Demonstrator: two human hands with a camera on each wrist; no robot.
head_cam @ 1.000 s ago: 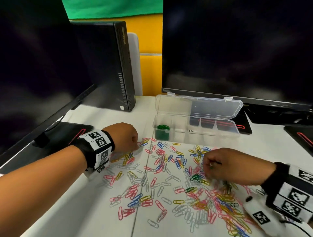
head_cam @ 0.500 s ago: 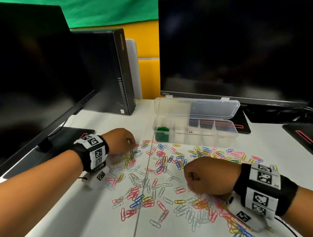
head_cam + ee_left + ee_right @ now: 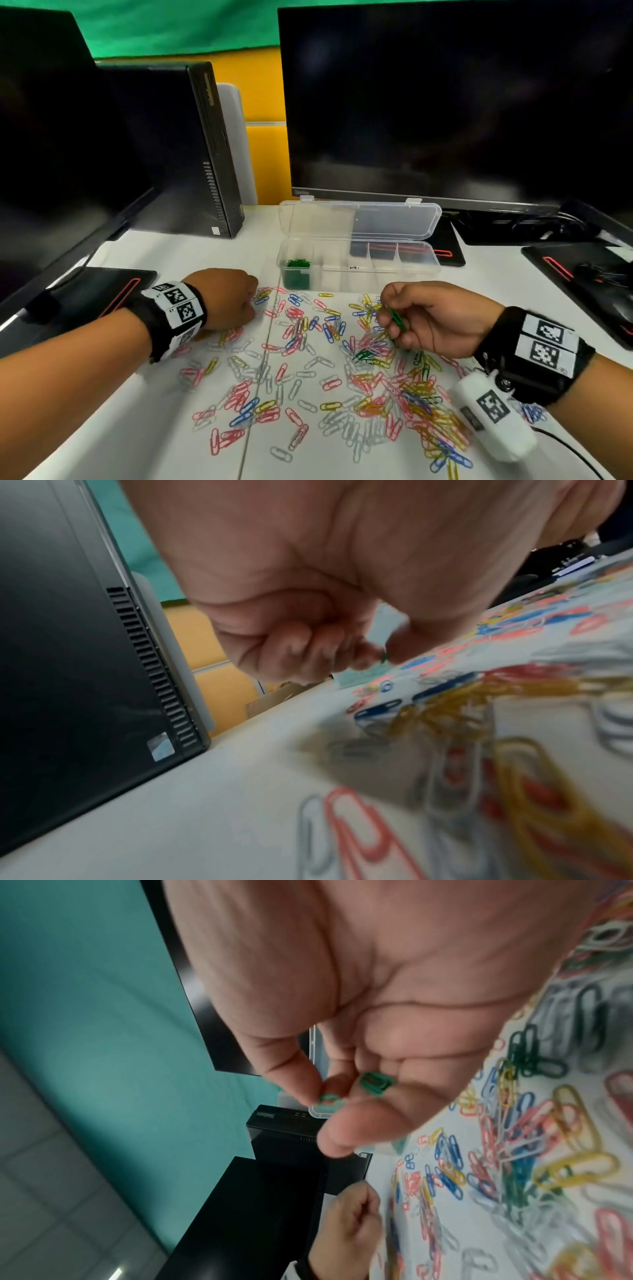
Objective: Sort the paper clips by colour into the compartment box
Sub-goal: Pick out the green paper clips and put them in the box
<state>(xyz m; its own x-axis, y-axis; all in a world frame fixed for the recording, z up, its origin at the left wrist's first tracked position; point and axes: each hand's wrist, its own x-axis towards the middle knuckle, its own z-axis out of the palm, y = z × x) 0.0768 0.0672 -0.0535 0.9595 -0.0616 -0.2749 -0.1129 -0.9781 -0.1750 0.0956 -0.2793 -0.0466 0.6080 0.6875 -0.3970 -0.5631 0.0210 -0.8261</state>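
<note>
Coloured paper clips [image 3: 325, 377] lie scattered over the white table. Behind them stands the clear compartment box [image 3: 424, 270] with its lid open; its leftmost compartment holds green clips [image 3: 298, 263]. My right hand [image 3: 390, 322] is raised just above the pile, and its fingers and thumb pinch green clips [image 3: 397, 318]; they show again as green clips [image 3: 377, 1084] in the right wrist view. My left hand [image 3: 251, 301] sits curled at the pile's left edge. In the left wrist view it pinches a small green clip [image 3: 383, 657] between thumb and fingertip.
A large monitor [image 3: 445, 102] stands right behind the box, and a second monitor [image 3: 51, 154] with a black computer tower [image 3: 191, 154] stands on the left. Black monitor bases [image 3: 102, 291] [image 3: 582, 284] lie at both sides. A cable [image 3: 575, 448] trails at the front right.
My right hand has lifted off the pile and turned, with green clips now showing in its fingers. The left hand has stayed at the pile's left edge.
</note>
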